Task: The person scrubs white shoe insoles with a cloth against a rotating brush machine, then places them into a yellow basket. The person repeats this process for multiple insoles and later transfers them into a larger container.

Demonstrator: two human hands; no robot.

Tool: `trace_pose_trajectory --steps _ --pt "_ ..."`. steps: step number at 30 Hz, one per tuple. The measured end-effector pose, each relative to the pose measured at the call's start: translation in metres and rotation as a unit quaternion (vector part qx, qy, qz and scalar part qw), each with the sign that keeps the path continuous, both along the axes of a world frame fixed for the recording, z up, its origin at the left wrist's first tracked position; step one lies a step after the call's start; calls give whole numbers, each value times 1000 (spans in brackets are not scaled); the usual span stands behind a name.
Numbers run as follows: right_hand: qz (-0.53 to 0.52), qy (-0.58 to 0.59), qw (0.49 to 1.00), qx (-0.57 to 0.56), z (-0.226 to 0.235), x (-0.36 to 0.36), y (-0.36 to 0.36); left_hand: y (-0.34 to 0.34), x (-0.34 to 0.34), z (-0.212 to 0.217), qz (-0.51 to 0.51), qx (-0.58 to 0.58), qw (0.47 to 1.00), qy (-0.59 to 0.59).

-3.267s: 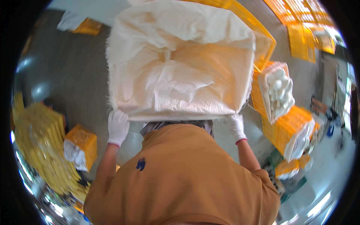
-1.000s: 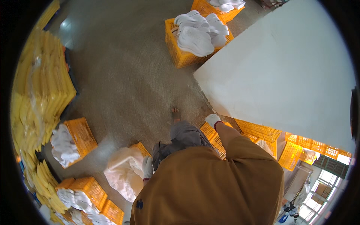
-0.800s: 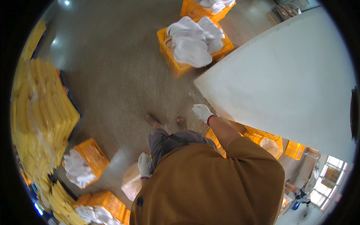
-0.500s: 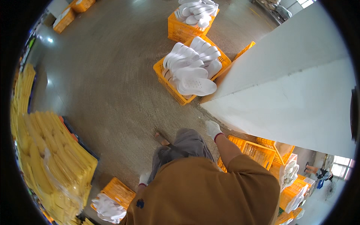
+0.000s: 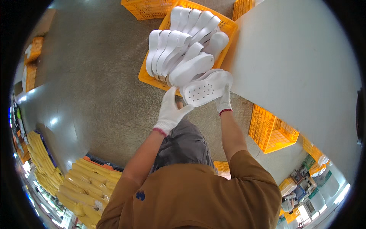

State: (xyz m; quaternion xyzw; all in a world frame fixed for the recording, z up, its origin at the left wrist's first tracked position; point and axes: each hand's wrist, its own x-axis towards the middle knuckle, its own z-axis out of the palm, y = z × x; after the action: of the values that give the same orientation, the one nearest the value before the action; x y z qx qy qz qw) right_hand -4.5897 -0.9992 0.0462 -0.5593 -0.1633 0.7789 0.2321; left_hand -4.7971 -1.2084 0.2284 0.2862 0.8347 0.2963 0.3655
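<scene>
A white perforated shoe sole (image 5: 207,89), with at least one more layered behind it, is tilted over the near right corner of an orange crate (image 5: 146,78). My right hand (image 5: 224,102), in a white glove, grips its right end, the fingers partly hidden behind it. To the left, my gloved left hand (image 5: 170,110) is open, thumb spread from the fingers, at the crate's near rim. Its thumb comes close to the sole's left end; I cannot tell whether they touch. Rows of similar white soles (image 5: 166,57) stand on edge inside the crate.
A white wall or pillar (image 5: 289,68) rises close on the right. Beside its base are orange crates (image 5: 263,128). Another orange crate (image 5: 150,9) is behind the filled one. Yellow wrapped stacks (image 5: 87,183) stand at lower left. Crates (image 5: 36,49) sit at far left.
The filled crate is now closer, and the view has turned. Both hands have come forward from beside my body. My right hand, empty before, now holds the shoe sole.
</scene>
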Motion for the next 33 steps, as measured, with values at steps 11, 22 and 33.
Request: trace_pose_trajectory --steps 11,22,33 --pt "46 -133 959 248 116 -82 -29 20 -76 -94 -66 -31 935 -346" --pt "285 -504 659 480 299 -294 15 38 -201 -79 -188 50 811 -552" --pt "567 -463 448 514 160 -425 126 -111 -407 -200 -98 -152 967 -181"
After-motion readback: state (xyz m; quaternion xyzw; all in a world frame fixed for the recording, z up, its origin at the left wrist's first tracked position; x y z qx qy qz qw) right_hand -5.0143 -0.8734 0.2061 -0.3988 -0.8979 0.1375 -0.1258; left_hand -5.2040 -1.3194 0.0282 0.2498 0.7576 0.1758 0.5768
